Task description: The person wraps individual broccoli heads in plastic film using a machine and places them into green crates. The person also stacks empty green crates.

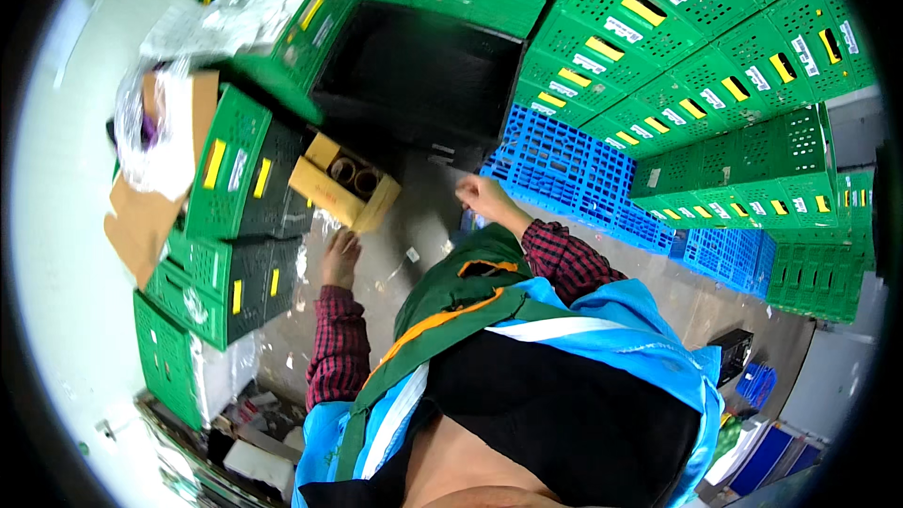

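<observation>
My left hand (341,257) hangs just below a yellow-brown cardboard box (331,194), its fingers loosely spread and nothing plainly held. Round openings, like the ends of cardboard tubes (355,176), show inside that box. To the right, my right hand (480,195) is held with curled fingers in front of my green apron (451,282); whether something small is in it cannot be told. Beyond both hands a large black plastic crate (416,77) stands with its dark inside showing, near the cardboard box.
Green crates (236,162) with plastic film and cardboard (144,226) stand at the left. Tall stacks of green perforated crates (677,35) rise at the right, by blue plastic pallets (564,169). Scraps litter the grey floor (402,254).
</observation>
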Action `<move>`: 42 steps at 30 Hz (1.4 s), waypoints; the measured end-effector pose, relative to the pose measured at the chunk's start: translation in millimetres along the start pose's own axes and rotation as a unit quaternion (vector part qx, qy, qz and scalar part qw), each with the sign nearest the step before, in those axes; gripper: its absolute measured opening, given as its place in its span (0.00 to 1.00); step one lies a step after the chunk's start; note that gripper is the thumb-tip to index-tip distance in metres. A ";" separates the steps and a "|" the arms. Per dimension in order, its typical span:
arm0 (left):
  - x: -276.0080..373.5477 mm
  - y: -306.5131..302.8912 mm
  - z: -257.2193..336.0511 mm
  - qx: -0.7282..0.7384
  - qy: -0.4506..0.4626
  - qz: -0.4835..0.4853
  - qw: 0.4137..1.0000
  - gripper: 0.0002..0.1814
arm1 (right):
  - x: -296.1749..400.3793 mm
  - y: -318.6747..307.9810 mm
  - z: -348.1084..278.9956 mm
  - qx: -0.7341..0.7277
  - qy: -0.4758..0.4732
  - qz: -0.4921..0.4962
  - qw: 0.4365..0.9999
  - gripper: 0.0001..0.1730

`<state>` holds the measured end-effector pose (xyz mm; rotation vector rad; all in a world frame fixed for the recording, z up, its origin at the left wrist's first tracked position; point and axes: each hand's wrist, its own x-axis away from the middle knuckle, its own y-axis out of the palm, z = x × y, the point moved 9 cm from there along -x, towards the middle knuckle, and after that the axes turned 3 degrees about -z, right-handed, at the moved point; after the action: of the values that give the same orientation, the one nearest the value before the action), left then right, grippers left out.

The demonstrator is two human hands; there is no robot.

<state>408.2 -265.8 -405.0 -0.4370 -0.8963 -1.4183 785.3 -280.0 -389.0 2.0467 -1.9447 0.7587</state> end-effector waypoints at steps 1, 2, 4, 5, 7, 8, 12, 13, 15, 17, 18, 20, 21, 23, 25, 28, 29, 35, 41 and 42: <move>1.9 37.4 11.2 0.028 -0.054 0.006 0.998 0.18 | -11.5 -9.4 -2.2 -0.039 -0.003 0.023 0.999 0.17; -6.7 66.1 24.0 -0.010 -0.044 -0.038 0.998 0.19 | -19.7 -23.4 -17.6 -0.017 -0.017 0.055 0.998 0.17; -19.7 117.5 50.6 -0.090 -0.021 -0.100 0.991 0.21 | -29.7 -55.6 -49.5 0.011 -0.021 0.117 0.993 0.17; -28.6 136.0 58.2 -0.096 -0.019 -0.128 0.987 0.22 | -32.4 -73.6 -66.6 0.050 -0.050 0.153 0.986 0.17; -19.3 188.8 92.0 -0.128 -0.038 -0.136 0.982 0.20 | -40.1 -102.0 -68.7 0.053 -0.068 0.216 0.973 0.17; -24.4 204.5 100.3 -0.137 -0.036 -0.153 0.978 0.20 | -39.3 -114.2 -76.5 0.065 -0.070 0.243 0.965 0.17; -53.4 260.3 127.9 -0.186 -0.037 -0.209 0.959 0.19 | -32.6 -158.9 -103.5 0.128 -0.039 0.323 0.937 0.18; -61.4 274.5 128.1 -0.199 -0.037 -0.213 0.956 0.19 | -29.2 -171.0 -105.4 0.138 -0.031 0.338 0.931 0.18; -97.9 295.3 123.6 -0.213 -0.044 -0.239 0.946 0.18 | -25.5 -193.9 -98.5 0.157 -0.006 0.384 0.910 0.19; -97.7 320.7 138.2 -0.226 -0.049 -0.247 0.941 0.21 | -26.6 -200.2 -95.8 0.163 0.015 0.417 0.894 0.21; -97.1 329.6 140.0 -0.220 -0.058 -0.253 0.940 0.23 | -26.5 -202.1 -97.0 0.169 0.023 0.426 0.888 0.22; -108.0 342.6 139.1 -0.206 -0.073 -0.281 0.935 0.30 | -32.2 -205.9 -91.0 0.163 0.036 0.447 0.879 0.27; -113.3 347.4 141.2 -0.204 -0.081 -0.274 0.936 0.33 | -34.8 -203.4 -89.3 0.154 0.042 0.455 0.876 0.29; -119.0 355.9 144.2 -0.199 -0.095 -0.258 0.941 0.39 | -39.2 -198.5 -86.7 0.137 0.053 0.471 0.870 0.33; -109.7 363.3 153.2 -0.161 -0.094 -0.253 0.949 0.52 | -36.9 -188.8 -89.3 0.092 0.059 0.490 0.865 0.42; -102.1 364.9 156.7 -0.090 -0.119 -0.237 0.960 0.63 | -24.0 -168.5 -85.2 -0.069 0.075 0.498 0.861 0.56; -101.7 362.1 152.9 -0.072 -0.131 -0.237 0.960 0.61 | -26.8 -158.5 -63.5 -0.145 0.020 0.510 0.848 0.53; -79.1 344.3 138.7 -0.014 -0.148 -0.217 0.965 0.57 | 25.8 -112.2 -96.7 -0.247 0.013 0.550 0.798 0.35; -35.0 369.2 150.7 0.022 -0.151 -0.217 0.964 0.43 | 64.3 -120.1 -147.7 -0.277 0.048 0.500 0.819 0.34; -31.9 370.0 148.8 0.033 -0.151 -0.216 0.964 0.41 | 68.9 -122.7 -149.6 -0.259 0.051 0.507 0.821 0.31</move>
<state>725.5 -79.9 -247.5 -0.4307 -1.3427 -1.7386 872.4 -253.4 -204.9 0.5523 -2.7155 0.3722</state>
